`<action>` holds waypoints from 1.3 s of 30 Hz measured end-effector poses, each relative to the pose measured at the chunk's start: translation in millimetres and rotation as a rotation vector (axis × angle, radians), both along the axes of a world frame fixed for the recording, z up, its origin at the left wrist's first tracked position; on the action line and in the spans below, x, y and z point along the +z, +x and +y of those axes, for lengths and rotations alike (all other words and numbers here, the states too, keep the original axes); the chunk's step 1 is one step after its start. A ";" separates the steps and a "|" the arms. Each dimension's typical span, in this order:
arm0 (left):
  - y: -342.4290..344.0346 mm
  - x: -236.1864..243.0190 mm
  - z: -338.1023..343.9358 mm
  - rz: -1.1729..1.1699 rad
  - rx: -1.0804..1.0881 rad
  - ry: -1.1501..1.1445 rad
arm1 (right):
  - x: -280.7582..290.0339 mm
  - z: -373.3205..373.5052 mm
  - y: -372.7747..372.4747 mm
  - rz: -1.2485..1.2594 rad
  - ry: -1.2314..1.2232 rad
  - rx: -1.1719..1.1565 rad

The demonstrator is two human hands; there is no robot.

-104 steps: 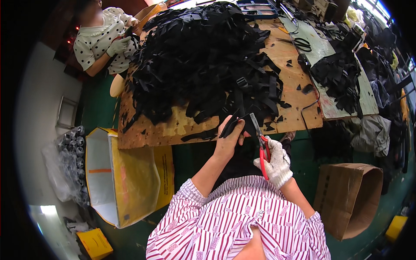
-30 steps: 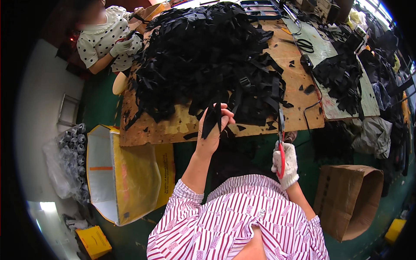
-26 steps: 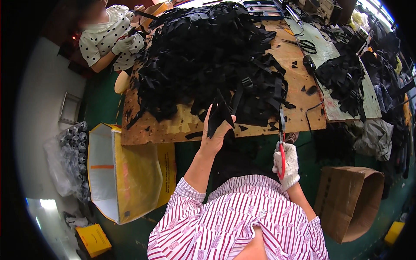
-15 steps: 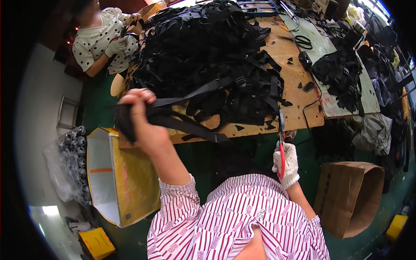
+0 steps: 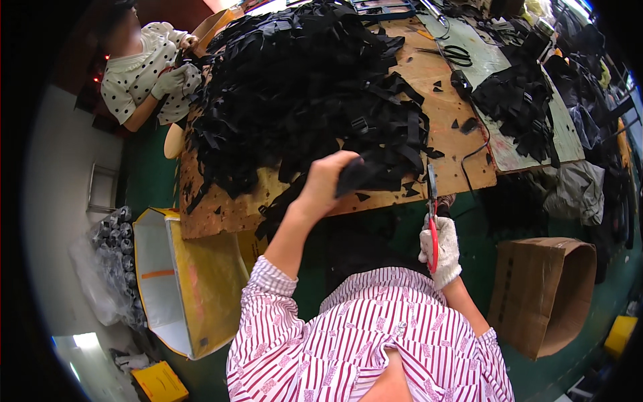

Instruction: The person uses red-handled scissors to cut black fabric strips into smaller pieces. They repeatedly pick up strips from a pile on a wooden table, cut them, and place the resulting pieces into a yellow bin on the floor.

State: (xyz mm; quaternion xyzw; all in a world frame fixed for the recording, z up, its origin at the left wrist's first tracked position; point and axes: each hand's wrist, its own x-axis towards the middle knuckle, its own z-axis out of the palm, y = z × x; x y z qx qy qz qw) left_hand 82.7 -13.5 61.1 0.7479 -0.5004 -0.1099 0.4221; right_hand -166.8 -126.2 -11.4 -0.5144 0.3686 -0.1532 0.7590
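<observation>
My left hand [image 5: 323, 179], bare, is closed around a bunched black webbing strap [image 5: 351, 175] just over the table's near edge. Part of the strap hangs below the hand; motion blurs some of it. At the right, my right hand [image 5: 442, 251] wears a white knit glove and grips red-handled scissors [image 5: 435, 244], blades pointing away from me past the table edge. Whether the blades are parted is hard to make out. Beyond my left hand, a big heap of black straps [image 5: 281, 87] with plastic buckles covers much of the wooden table [image 5: 462, 164].
Black-handled scissors [image 5: 455, 55] and a smaller strap pile [image 5: 516, 100] lie to the right. A yellow bin [image 5: 207, 288] stands at left, a cardboard box [image 5: 529, 295] at right. Across the table's left corner, a person [image 5: 144, 74] in a dotted top works with a gloved hand.
My left hand has swung from the left corner rightward to the middle of the near edge, carrying the strap, which is now bunched. My right hand with the scissors has barely moved.
</observation>
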 end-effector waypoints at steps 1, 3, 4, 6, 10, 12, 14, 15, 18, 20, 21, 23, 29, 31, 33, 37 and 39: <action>-0.1 -23.1 -7.5 -0.103 -0.025 0.040 | 0.0 -1.4 -0.2 0.005 -0.011 0.006; -3.8 -40.2 -22.0 -0.183 0.065 -0.086 | 3.6 -2.9 -2.1 0.034 -0.036 -0.002; -4.2 -38.3 -24.8 -0.172 0.153 -0.136 | 3.0 -3.8 -3.3 0.034 -0.032 -0.021; 6.3 -46.3 -34.7 -0.267 0.291 -0.257 | -2.6 -5.8 -6.0 0.043 -0.009 -0.058; 12.0 -73.1 -43.7 -0.141 0.410 -0.111 | -5.0 -4.2 -2.5 0.013 0.041 -0.060; 16.1 -79.7 -33.5 -0.081 0.400 -0.115 | -1.1 -1.7 -0.2 0.023 0.002 -0.009; 16.5 -77.0 -26.7 0.008 0.367 -0.191 | 0.3 -1.0 0.1 0.015 -0.017 -0.004; 18.1 -75.3 -22.0 0.090 0.335 -0.268 | 0.2 -0.8 0.2 0.012 -0.027 0.001; 0.0 -38.5 -4.0 0.634 0.297 -0.259 | -3.2 -1.0 2.4 0.006 0.010 -0.022; -10.6 -24.3 6.8 0.761 0.270 -0.237 | 1.4 0.7 8.1 0.039 0.013 0.002; -14.0 -21.8 12.4 0.824 0.256 -0.229 | 4.6 0.5 12.6 0.056 0.012 0.016; -18.8 -33.1 23.2 0.803 0.209 -0.268 | 14.9 -0.8 24.5 0.092 0.000 0.086; -61.5 -30.9 21.0 0.634 -0.073 -0.122 | 43.0 -15.0 61.8 0.089 0.060 0.334; -69.6 -41.9 23.2 0.325 -0.206 0.002 | 32.6 -4.8 61.6 -0.008 0.104 0.144; -79.4 -46.8 26.6 0.138 -0.173 0.136 | 31.4 0.5 61.0 -0.013 0.060 0.065; -80.0 -56.2 24.5 0.283 -0.247 -0.017 | 33.0 -0.2 61.3 0.108 0.012 0.099; -78.0 -56.3 24.0 0.437 -0.268 -0.076 | 24.4 -1.6 58.8 -0.002 0.013 0.105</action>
